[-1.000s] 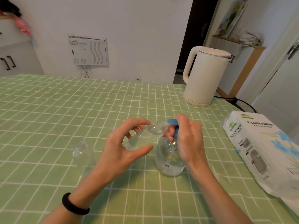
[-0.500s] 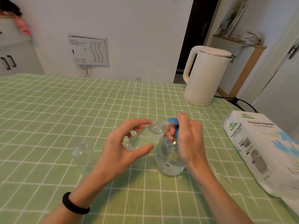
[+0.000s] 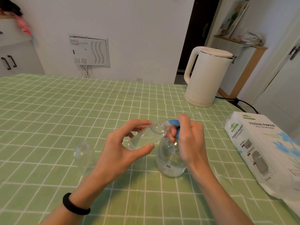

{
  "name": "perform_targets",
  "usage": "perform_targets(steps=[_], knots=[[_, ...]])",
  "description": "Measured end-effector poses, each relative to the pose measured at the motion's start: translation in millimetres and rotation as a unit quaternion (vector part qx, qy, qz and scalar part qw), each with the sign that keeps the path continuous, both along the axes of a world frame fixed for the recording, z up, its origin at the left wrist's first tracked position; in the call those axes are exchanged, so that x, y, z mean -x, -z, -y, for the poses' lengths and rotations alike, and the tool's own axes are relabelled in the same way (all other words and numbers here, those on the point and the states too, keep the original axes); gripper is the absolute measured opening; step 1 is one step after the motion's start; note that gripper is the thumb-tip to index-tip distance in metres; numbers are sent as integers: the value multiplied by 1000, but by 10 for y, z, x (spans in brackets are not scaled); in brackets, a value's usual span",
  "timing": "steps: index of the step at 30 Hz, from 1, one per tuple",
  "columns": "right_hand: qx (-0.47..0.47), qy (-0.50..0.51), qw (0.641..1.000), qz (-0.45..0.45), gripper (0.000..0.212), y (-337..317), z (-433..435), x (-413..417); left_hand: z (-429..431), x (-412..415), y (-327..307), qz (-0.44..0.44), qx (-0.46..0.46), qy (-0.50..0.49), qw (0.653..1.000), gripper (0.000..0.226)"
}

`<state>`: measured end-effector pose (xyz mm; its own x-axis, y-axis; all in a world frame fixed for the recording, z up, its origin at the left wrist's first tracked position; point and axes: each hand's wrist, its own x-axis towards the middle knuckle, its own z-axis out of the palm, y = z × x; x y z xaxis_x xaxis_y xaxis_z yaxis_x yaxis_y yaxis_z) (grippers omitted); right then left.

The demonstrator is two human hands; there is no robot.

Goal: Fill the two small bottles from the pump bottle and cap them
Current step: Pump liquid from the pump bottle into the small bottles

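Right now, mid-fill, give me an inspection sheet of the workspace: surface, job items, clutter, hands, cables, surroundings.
Surface: table covered by a green checked cloth.
Job's things: pump bottle upright, partly full of clear liquid. Tilted small bottle with its mouth at the blue pump head, some liquid inside. Second small bottle upright, uncapped, looks empty, standing apart on the left. Caps: nothing seen.
Clutter: white kettle and tissue paper pack, both on the right.
Hands: left hand holds the tilted small bottle; right hand grips the pump head.
Cables: black cable runs off behind the kettle.
Surroundings: wall panel; dark doorway.
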<state>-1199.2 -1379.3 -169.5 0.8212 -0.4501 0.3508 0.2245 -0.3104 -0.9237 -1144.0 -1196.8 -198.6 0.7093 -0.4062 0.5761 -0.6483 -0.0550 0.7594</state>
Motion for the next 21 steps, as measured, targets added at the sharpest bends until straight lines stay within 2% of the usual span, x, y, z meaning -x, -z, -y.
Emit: perform_targets(steps=[11, 18, 21], knots=[[25, -2, 1000, 14, 51, -15, 16, -1, -1, 7, -12, -5, 2, 0, 1000, 49], [-7, -7, 1000, 3, 61, 13, 19, -24, 4, 6, -12, -7, 8, -2, 1000, 49], [0, -17, 1000, 5, 57, 2, 19, -18, 6, 3, -17, -9, 8, -3, 1000, 49]])
